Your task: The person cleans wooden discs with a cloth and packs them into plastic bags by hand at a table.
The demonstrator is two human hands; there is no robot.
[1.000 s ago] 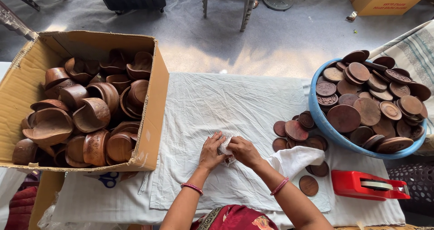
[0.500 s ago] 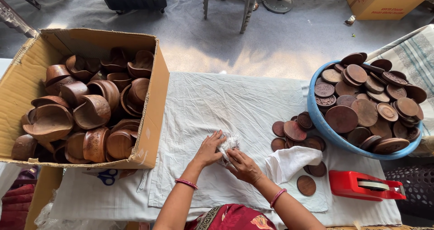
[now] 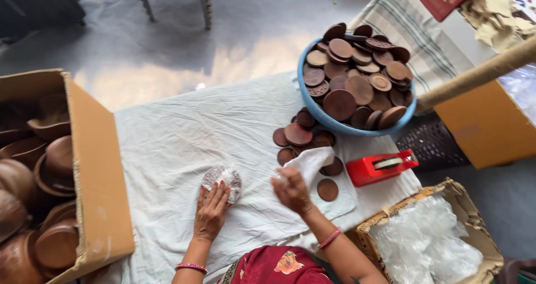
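My left hand (image 3: 211, 210) rests flat on a round brown disc wrapped in clear plastic (image 3: 222, 179), which lies on the white cloth (image 3: 184, 144). My right hand (image 3: 292, 189) hovers just right of it, fingers curled near a folded white rag (image 3: 309, 162); whether it grips the rag is unclear. Loose brown wooden discs (image 3: 296, 134) lie on the cloth beyond the rag, one single disc (image 3: 327, 189) close to my right wrist.
A blue basin (image 3: 357, 130) heaped with brown discs stands at the back right. A red tape dispenser (image 3: 381, 166) sits by it. A cardboard box (image 3: 95, 166) of wooden bowls fills the left. A basket of clear plastic wrap (image 3: 427, 242) is at lower right.
The view swung right. My hands, joined on the small wrapped piece before, have parted: the left stays on the wrapped disc, the right has moved toward the white rag.
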